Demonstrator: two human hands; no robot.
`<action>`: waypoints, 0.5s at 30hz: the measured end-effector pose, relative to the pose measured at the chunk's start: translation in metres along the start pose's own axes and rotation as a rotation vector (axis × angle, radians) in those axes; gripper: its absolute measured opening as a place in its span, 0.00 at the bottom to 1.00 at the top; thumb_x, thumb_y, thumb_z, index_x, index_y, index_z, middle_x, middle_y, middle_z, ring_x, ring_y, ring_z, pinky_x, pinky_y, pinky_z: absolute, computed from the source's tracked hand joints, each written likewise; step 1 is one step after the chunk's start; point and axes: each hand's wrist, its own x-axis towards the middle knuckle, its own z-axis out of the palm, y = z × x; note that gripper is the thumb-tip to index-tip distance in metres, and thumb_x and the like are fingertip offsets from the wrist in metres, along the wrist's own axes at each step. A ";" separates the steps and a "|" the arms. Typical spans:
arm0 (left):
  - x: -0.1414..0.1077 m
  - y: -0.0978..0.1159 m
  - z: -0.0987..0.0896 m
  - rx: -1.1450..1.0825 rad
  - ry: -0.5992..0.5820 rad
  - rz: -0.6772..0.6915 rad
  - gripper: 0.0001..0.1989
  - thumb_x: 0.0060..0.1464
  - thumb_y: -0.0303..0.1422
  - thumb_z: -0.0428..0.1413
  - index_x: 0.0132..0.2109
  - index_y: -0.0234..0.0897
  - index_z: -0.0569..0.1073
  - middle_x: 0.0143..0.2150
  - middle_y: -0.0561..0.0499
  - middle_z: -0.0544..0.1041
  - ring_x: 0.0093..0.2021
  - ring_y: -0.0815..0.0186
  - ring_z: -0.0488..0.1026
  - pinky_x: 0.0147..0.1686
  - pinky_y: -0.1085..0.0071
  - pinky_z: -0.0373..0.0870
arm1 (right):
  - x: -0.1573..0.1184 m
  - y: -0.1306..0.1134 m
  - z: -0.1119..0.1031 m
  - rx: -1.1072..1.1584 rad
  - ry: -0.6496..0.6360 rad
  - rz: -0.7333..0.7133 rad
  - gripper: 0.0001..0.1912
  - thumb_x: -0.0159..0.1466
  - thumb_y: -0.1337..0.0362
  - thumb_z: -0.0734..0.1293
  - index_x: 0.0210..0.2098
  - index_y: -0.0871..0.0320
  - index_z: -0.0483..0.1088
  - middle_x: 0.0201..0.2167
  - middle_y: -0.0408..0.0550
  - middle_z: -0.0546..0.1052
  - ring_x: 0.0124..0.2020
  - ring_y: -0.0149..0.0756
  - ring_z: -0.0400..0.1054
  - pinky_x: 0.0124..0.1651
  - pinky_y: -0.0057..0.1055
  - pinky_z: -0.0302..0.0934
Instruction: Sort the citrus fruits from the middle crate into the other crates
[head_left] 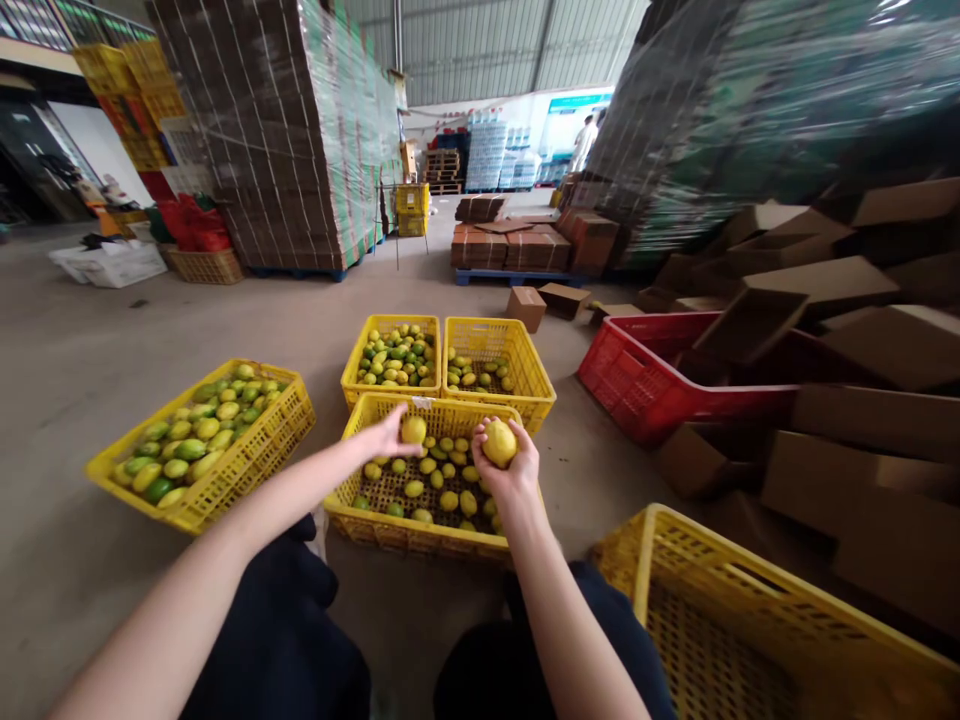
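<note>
My right hand (510, 462) is palm up, its fingers curled around a large yellow lemon (499, 443). Farther left, my left hand (390, 432) has a second yellow lemon (413, 430) between its thumb and fingers. Both hands are above the front yellow crate (427, 540), where several smaller yellow and greenish lemons (448, 501) lie scattered over the slatted bottom. Just behind it stand two more yellow crates: the left one (344, 383) is full of green and yellow lemons (397, 357), and the right one (541, 372) contains fewer lemons (480, 378).
An angled yellow crate (255, 450) heaped with lemons stands at left. At lower right is another yellow crate (750, 560). A red crate (637, 390) and piled cardboard boxes (840, 450) occupy the right side. Wrapped pallet stacks (255, 130) and flattened cartons (510, 245) stand farther back.
</note>
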 end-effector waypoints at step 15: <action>-0.043 -0.042 -0.050 1.285 -0.109 -0.131 0.21 0.44 0.50 0.58 0.35 0.37 0.78 0.44 0.41 0.80 0.44 0.52 0.76 0.44 0.62 0.69 | -0.002 0.019 -0.013 -0.173 0.060 0.034 0.04 0.57 0.69 0.64 0.34 0.58 0.68 0.25 0.46 0.76 0.24 0.33 0.71 0.22 0.25 0.67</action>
